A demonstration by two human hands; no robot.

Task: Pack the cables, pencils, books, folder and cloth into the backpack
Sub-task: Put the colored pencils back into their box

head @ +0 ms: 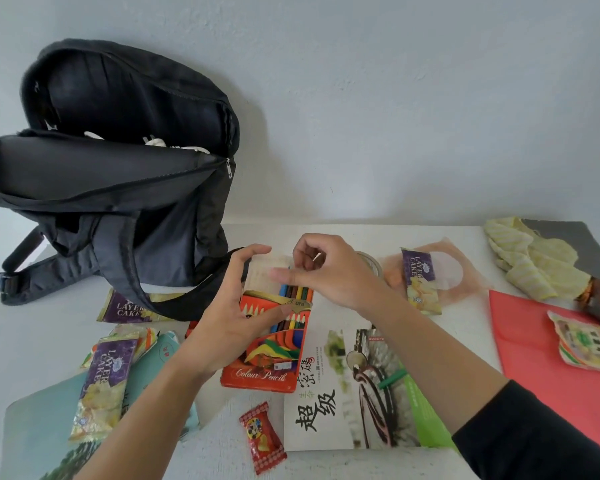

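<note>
Grips the pencil box [267,358] mid-length in the left hand [236,306], pinches its far flap in the fingers [291,273] of the right hand [329,271], long axis pointing away, open backpack [118,168] beyond-left, nearer the left hand.

The left hand [236,306] gripped the pencil box [274,341] at the middle of the table [471,244], thumb on its front. The right hand [329,271] pinched the box's raised flap, and coloured pencils showed in its mouth. The black backpack [118,161] stood open at the left against the wall, something white showing inside. A book [329,403] lay under the right forearm, and a red folder [534,348] lay to its right. The yellow cloth [530,261] lay far right. Snack packets [101,379] lay around, and a red candy [262,436] lay nearest.
</note>
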